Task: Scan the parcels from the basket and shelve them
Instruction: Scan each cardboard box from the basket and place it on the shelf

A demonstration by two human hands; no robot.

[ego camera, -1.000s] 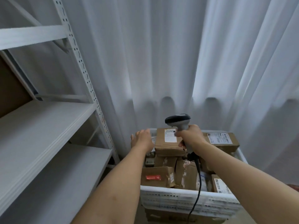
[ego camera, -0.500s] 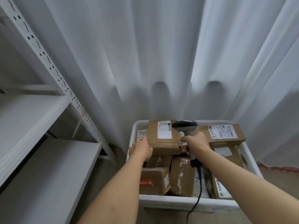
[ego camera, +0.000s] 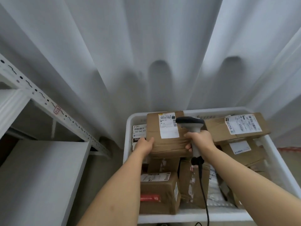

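Note:
A white plastic basket (ego camera: pixel 211 216) at the lower right holds several brown cardboard parcels with white labels. My left hand (ego camera: pixel 144 145) grips the left edge of the topmost parcel (ego camera: pixel 167 139), whose label faces up. My right hand (ego camera: pixel 201 141) holds a grey and black barcode scanner (ego camera: pixel 191 126) by its handle, right beside that parcel's right edge, the scanner head over the label's corner. The scanner's black cable (ego camera: pixel 203 190) hangs down over the basket's front rim.
A white metal shelf unit (ego camera: pixel 40 168) stands at the left with bare boards and a perforated upright (ego camera: pixel 53 108). White curtains (ego camera: pixel 146 54) hang behind the basket. Another labelled parcel (ego camera: pixel 236 128) lies at the basket's back right.
The view has dropped and closed in on the basket. My left hand has moved from beside the top parcel onto its left edge; the scanner has stayed next to its right side.

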